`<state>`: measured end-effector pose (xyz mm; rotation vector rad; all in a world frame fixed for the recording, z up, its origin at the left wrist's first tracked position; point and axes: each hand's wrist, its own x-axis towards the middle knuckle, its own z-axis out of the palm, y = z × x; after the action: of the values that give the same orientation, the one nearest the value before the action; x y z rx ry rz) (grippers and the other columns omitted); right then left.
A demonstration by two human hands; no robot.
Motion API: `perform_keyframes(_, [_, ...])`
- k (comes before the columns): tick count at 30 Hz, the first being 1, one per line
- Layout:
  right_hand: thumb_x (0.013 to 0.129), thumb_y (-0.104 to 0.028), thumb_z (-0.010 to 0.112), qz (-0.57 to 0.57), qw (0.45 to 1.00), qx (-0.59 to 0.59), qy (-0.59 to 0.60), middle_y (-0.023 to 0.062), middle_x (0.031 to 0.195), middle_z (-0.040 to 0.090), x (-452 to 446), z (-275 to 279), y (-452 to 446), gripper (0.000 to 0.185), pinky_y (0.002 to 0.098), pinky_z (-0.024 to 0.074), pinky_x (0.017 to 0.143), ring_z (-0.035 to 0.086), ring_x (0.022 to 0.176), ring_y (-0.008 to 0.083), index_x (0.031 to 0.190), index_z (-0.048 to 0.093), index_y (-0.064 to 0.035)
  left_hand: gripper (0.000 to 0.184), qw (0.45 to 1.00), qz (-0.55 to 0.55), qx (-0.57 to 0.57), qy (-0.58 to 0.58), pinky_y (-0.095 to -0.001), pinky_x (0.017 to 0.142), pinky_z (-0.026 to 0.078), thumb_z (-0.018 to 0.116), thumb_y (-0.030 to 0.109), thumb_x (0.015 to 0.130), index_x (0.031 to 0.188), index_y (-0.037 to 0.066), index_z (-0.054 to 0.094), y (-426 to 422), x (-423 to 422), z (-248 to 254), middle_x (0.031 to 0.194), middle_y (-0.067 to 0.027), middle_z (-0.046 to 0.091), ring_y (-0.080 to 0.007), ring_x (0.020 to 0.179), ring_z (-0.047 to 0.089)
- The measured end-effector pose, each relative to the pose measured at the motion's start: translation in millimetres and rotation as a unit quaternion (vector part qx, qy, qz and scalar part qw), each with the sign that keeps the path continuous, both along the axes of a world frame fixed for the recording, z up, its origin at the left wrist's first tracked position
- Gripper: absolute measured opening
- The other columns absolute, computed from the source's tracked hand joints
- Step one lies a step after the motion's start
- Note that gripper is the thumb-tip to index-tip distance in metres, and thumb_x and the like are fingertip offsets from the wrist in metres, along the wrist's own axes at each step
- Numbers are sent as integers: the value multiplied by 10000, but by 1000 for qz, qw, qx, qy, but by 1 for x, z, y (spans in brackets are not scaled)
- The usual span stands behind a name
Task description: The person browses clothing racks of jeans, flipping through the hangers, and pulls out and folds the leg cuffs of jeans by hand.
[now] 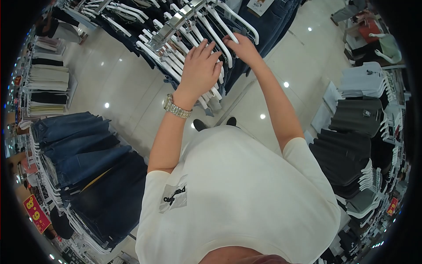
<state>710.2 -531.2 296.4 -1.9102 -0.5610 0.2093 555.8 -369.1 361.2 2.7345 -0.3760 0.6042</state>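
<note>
My left hand (200,68), with a silver metal watch (176,107) on its wrist, lies over a row of white hangers (169,61) with its fingers spread. To its right, my right hand (243,49) has its fingers closed around the arm of a white hanger (223,24). The hangers hang from a chrome rail (176,25). Dark blue jeans (272,26) hang at the right end of this row, with a paper tag (260,6) on one pair. My palms hide parts of the hangers below them.
Racks of blue jeans (83,145) stand at lower left beside a red price sign (37,214). Grey and black garments (347,149) hang along the right. A mannequin (389,48) sits at upper right. Another person's legs (347,12) show beyond it. Shiny floor tiles (127,83) lie between the racks.
</note>
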Motion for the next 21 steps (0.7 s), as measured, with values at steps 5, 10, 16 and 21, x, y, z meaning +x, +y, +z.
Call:
perform_keyframes(5, [880,-336,631,20,993,-106,-54,184,976,714,39,20,8,388,382,518,834,684,913,311,1115,697,-34,298,1000,-1,1,1,-493,1107,341,588,225,938,1175,65,669,-1,2,0,1373,-146,576,-329,1367,439])
perform_keyframes(10, [900,-313,678,-8,983,-98,-152,171,975,719,81,17,42,505,338,546,793,697,895,217,1273,607,20,288,1000,3,-5,0,-492,1103,348,589,210,926,1157,65,677,-1,3,0,1366,-149,580,-332,1360,447])
perform_keyframes(16, [907,-376,665,65,990,-124,32,124,785,702,115,45,73,426,333,546,513,652,577,193,1094,685,7,288,1000,5,-12,1,-487,1103,351,587,207,919,1150,66,684,-1,3,0,1362,-147,582,-327,1358,450])
perform_keyframes(21, [926,-405,608,51,991,-124,-6,19,641,553,113,87,53,399,271,397,402,511,465,111,1054,681,-34,296,1000,16,-21,-3,-482,1114,336,571,214,924,1152,68,688,1,1,-3,1363,-149,582,-319,1364,445])
